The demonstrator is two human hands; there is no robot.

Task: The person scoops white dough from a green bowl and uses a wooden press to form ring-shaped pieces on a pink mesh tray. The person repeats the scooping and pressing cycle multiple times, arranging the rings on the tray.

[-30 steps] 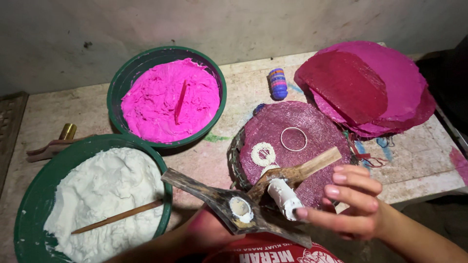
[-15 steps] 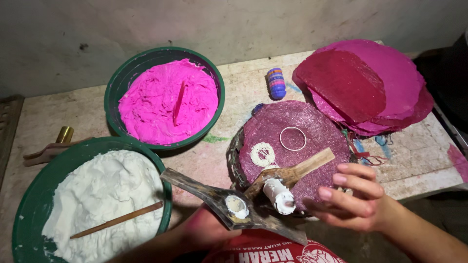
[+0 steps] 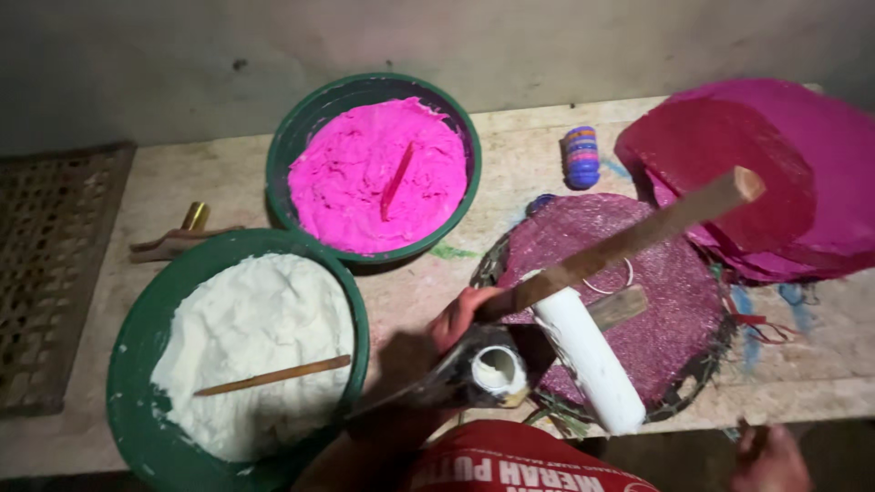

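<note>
Head view: a person looks down at a tabletop (image 3: 510, 173) with bowls and pink discs.
Left hand (image 3: 460, 314): closed around a wooden stick (image 3: 629, 239) that points up toward 2 o'clock.
Right hand (image 3: 770, 456): low at 5 o'clock, by the edge of the picture. I cannot tell if it is open or closed. It holds nothing that I can see.
White tube (image 3: 588, 360): a smooth white roll, leaning under the stick, near the middle at 5 o'clock.
Metal press (image 3: 456, 378): a dark tool with a white cup at its end, just below the left hand.
How it will handle: the stick looks stiff and light, so the low end is a good place to hold. The tube looks smooth and may slip. I think it is best held around its middle.
Pink bowl (image 3: 305, 118): a green bowl of bright pink dough at 11 o'clock.
White bowl (image 3: 137, 328): a green bowl of white dough at 8 o'clock, with a thin stick in it.
Sparkly mat (image 3: 665, 319): round and purple, under the tools.
Pink discs (image 3: 784, 173): a stack at 2 o'clock.
</note>
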